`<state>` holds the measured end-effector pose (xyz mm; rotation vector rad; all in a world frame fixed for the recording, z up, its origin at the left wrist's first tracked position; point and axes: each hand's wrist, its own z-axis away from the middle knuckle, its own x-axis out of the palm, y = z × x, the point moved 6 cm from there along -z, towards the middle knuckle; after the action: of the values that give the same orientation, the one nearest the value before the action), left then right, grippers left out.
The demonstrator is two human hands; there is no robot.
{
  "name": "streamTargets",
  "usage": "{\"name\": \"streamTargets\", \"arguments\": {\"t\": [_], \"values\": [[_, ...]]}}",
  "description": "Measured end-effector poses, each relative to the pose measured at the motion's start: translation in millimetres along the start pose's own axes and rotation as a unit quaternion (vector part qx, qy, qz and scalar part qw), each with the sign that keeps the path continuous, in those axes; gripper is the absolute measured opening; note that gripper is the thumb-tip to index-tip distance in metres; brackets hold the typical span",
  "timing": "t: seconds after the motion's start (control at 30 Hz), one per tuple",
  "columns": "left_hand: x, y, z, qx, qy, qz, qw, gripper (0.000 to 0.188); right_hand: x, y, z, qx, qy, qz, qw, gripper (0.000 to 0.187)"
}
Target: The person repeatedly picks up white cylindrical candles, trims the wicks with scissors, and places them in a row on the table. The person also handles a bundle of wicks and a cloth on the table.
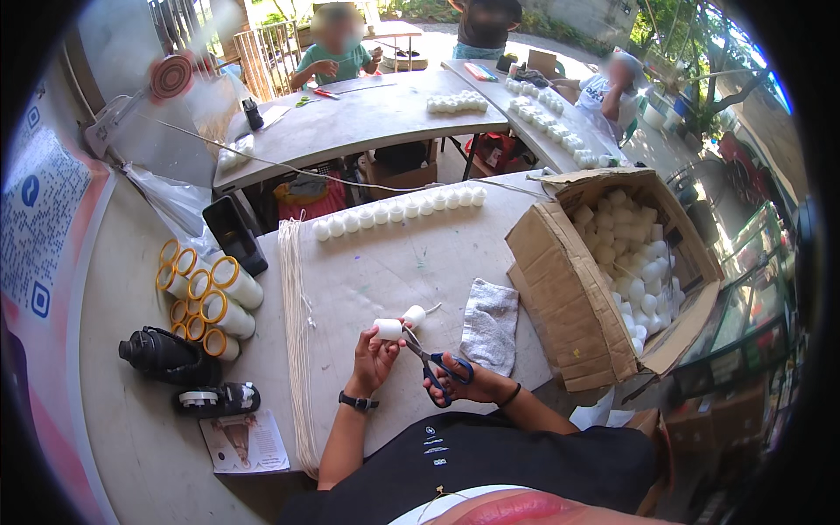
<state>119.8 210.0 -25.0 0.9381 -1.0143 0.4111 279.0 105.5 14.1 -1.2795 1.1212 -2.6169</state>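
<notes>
My left hand point(374, 357) is closed around a small white cylinder point(388, 329), held up over the table. Just beyond it is another white cylinder point(414, 316) with a short white cord end sticking out. In my right hand point(448, 379) is a pair of scissors point(427, 355) with dark blue handles. Their blades point up and left, with the tips beside the held cylinder; I cannot tell whether they touch the cord. Farther off, a row of similar white cylinders point(404, 209) stands on the table. A bundle of long white cords point(296, 341) hangs along the left side.
At right a cardboard box point(560, 289) is full of white cylinders. A grey towel point(490, 324) lies beside my right hand. Left are yellow-rimmed white rolls point(232, 282), a black phone point(234, 234), a black bottle point(166, 354) and a leaflet point(245, 442). Other people sit or stand beyond.
</notes>
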Motion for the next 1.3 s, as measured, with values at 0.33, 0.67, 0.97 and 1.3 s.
{"name": "streamTargets", "arguments": {"t": [0.33, 0.67, 0.97, 1.3], "values": [[10.6, 1.6, 3.1, -0.01, -0.012, -0.008, 1.0, 0.06, -1.1, -4.2, -2.8, -0.02, -0.001, -0.014, 1.0, 0.076], [2.7, -1.6, 2.9, -0.012, 0.0, -0.02, 1.0, 0.065, 0.5, -9.4, -5.3, -0.027, -0.024, -0.028, 0.999, 0.077], [-12.7, -5.2, 9.8, -0.023, 0.031, 0.025, 0.999, 0.061, 0.0, -5.0, -16.2, -0.045, -0.033, -0.018, 0.998, 0.076], [-10.0, -12.8, 11.5, -0.066, -0.013, 0.14, 0.988, 0.059, 3.8, -20.5, -17.2, -0.054, -0.037, -0.022, 0.998, 0.074]]}}
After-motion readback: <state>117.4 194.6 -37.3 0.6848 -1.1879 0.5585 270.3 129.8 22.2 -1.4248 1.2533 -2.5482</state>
